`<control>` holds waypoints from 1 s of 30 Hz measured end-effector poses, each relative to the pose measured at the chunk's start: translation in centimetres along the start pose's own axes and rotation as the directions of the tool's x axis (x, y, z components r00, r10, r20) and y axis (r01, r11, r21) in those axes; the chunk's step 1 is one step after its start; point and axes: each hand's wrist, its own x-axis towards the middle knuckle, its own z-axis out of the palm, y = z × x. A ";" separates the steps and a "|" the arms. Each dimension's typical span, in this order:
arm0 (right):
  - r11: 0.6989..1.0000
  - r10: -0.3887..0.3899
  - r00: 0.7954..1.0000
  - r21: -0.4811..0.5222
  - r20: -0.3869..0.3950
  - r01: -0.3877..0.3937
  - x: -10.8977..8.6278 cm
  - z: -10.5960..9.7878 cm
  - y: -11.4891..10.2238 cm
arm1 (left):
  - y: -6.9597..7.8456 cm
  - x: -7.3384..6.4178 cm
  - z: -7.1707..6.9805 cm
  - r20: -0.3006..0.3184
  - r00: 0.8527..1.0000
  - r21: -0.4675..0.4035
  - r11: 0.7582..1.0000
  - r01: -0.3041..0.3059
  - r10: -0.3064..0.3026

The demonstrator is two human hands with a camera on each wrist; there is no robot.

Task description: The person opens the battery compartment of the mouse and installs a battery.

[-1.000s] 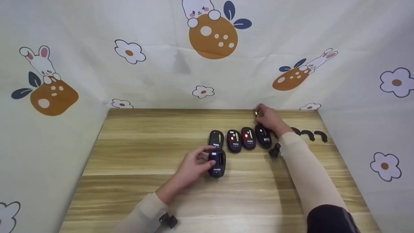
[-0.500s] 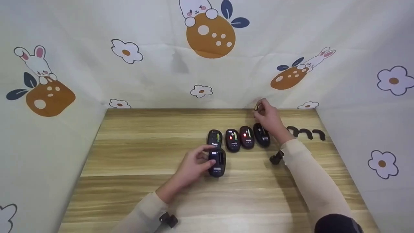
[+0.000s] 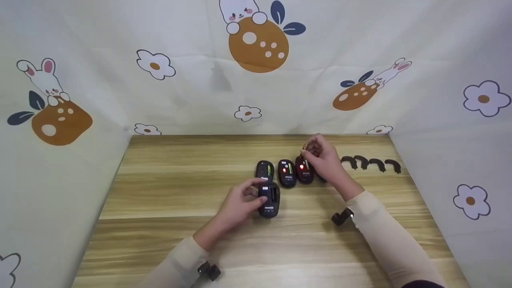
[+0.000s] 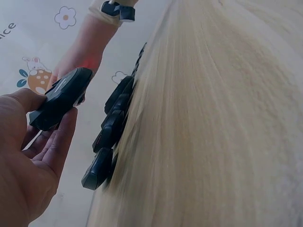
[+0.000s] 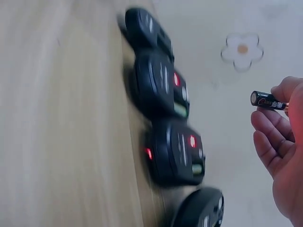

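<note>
My left hand (image 3: 236, 206) grips a dark computer mouse (image 3: 269, 208) between thumb and fingers, its underside turned up and its long battery slot uncovered. In the left wrist view this mouse (image 4: 61, 101) is raised off the table. My right hand (image 3: 330, 164) pinches a small battery with a dark body and a copper-coloured end; the battery (image 5: 268, 100) shows best in the right wrist view. That hand is above the row of upturned mice, over a red-lit mouse (image 3: 305, 174) and the rightmost one, which it mostly hides.
Left in the row are another red-lit mouse (image 3: 287, 178) and an unlit mouse (image 3: 264, 170), both with a green battery showing. Several black curved pieces (image 3: 377, 165) lie at the right. A patterned cloth wall (image 3: 192, 100) borders the wooden table (image 3: 168, 172).
My right hand rises slightly with the battery, then moves left and toward me, now covering most of the rightmost mouse. The left hand keeps its mouse almost still.
</note>
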 end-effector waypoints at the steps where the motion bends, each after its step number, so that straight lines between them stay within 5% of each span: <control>1: 1.000 0.004 1.000 0.004 0.005 -0.004 -0.3 0.2 -0.3 | 0.0 0.0 0.0 0.000 1.000 -0.001 1.000 0.001 -0.001; 16: 0.991 -0.058 0.989 0.132 0.136 0.040 -4.1 3.0 -5.0 | 0.1 0.0 0.1 0.002 1.000 0.016 1.000 0.002 -0.002; 30: 0.988 -0.133 0.959 0.104 0.249 0.111 -5.7 5.0 -6.7 | 0.3 -0.1 0.3 0.007 1.000 0.016 1.000 -0.026 0.026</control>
